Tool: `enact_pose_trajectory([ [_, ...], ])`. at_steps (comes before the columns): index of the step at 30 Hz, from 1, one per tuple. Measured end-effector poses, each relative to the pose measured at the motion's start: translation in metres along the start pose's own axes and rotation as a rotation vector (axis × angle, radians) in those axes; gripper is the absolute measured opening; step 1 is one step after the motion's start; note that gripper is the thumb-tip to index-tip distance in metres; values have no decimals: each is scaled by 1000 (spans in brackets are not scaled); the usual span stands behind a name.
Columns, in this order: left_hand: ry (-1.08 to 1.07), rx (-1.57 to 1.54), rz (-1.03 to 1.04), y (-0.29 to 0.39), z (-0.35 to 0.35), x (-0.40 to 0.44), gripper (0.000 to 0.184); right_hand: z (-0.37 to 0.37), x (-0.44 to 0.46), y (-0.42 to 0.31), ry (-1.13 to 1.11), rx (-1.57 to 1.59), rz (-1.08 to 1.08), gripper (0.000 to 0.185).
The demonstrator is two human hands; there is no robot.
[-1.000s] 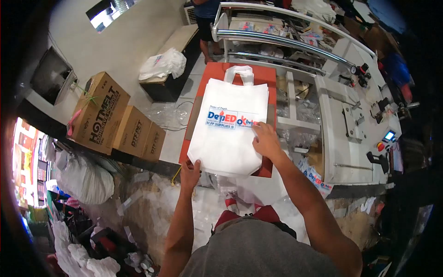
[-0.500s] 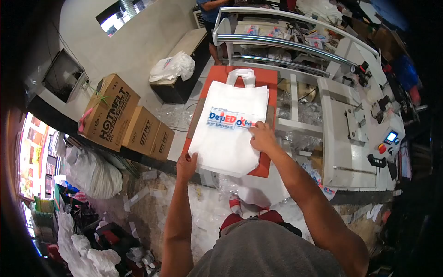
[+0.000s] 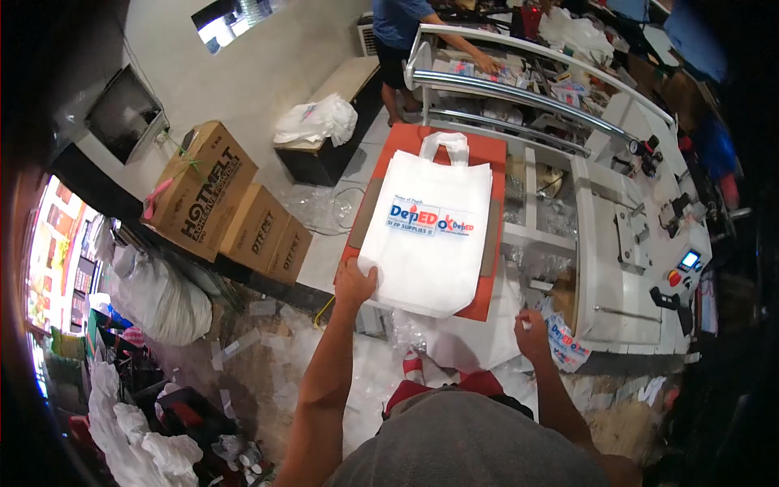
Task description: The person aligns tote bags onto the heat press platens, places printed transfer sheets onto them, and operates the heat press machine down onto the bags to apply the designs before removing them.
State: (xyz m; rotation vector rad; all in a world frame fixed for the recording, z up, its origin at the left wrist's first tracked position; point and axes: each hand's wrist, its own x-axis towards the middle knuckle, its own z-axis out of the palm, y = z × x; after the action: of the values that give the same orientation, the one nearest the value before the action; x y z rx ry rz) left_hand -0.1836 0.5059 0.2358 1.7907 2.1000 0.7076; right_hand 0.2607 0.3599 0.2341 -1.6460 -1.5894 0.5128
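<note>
The white bag [image 3: 430,272] lies on the red board [image 3: 487,148]; our left hand [image 3: 355,283] touches its lower-left corner, our right hand [image 3: 532,336] curls near the printed sheet [image 3: 569,346]. We cannot tell either grip.

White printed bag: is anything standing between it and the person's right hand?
Nothing visible does. The right hand is off the white printed bag, down and to its right; only the edge of the red board and pale sheeting show between them, neither appearing raised.

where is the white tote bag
In the head view, the white tote bag lies near centre on the red board, lower-left corner at the left hand.
</note>
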Motion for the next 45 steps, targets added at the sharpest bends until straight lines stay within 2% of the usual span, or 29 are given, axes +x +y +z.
enact_pose_trajectory([
  [2, -40, 26, -98, -1, 8, 7, 71, -11, -16, 11, -7, 11, -56, 11],
  [3, -19, 22, -107, 3, 7, 14, 71, -15, -21, 18, -46, 32, -18, 11],
  [5, -308, 17, -299, 14, -5, 24, 78, -22, -16, 20, -106, 67, -7, 12],
  [6, -280, 18, -317, 22, -7, 18, 78, -29, -12, 18, -155, 68, 7, 13],
  [8, -61, 214, -325, 40, -5, 11, 80, -43, -6, 8, -211, 86, 4, 14],
  [11, 30, 238, -307, 49, -2, 8, 81, -58, -12, 18, -333, 219, -57, 18],
  [12, 42, 252, -308, 51, -5, 10, 81, -60, -19, 26, -334, 235, -64, 18],
  [14, -72, 108, -382, 62, -16, 10, 84, -74, -39, 33, -436, 235, 34, 20],
  [18, -37, 135, -416, 43, 4, 21, 88, -91, -79, 71, -594, 220, 109, 21],
  [20, -77, 268, -454, 46, 4, 24, 95, -98, -92, 85, -698, 197, 254, 20],
  [21, -80, 268, -468, 48, 1, 23, 95, -88, -106, 114, -657, 185, 74, 21],
  [23, -123, 28, -284, 48, -6, 21, 97, -89, -109, 126, -702, 193, 77, 22],
  [24, -124, 29, -297, 44, -3, 21, 97, -87, -112, 131, -728, 205, 82, 23],
  [26, 19, 37, -392, 46, 6, 22, 90, -83, -106, 124, -783, 194, 141, 24],
  [27, 107, 168, -375, 54, 8, 15, 80, -82, -101, 119, -827, 178, 199, 25],
  [28, 102, 163, -378, 61, 3, 11, 80, -76, -97, 120, -829, 171, 204, 25],
  [30, -99, -63, -315, 61, -8, 9, 76, -61, -89, 122, -721, 246, -88, 23],
  [31, -55, -43, -300, 8, 21, 20, 72, -60, -76, 109, -774, 238, -1, 24],
  [32, -70, -48, -298, 2, 22, 13, 72, -54, -56, 89, -821, 232, 86, 25],
  [34, 211, -9, -252, 8, 23, 2, 68, -50, -21, 51, -763, 308, 110, 24],
  [35, 352, 293, -86, 39, 9, -19, 62, -41, -7, 40, -691, 346, 69, 24],
  [38, 316, 336, 19, 45, 7, -35, 56, -19, 33, 11, -525, 405, 17, 24],
  [39, 318, 339, 23, 47, 5, -40, 56, -16, 41, 1, -521, 410, 16, 24],
  [41, 81, 116, -93, 50, 0, -43, 53, -10, 57, -18, -475, 462, 44, 23],
  [45, 122, 100, -184, 60, 5, -35, 43, -15, 60, -24, -448, 443, -19, 24],
])
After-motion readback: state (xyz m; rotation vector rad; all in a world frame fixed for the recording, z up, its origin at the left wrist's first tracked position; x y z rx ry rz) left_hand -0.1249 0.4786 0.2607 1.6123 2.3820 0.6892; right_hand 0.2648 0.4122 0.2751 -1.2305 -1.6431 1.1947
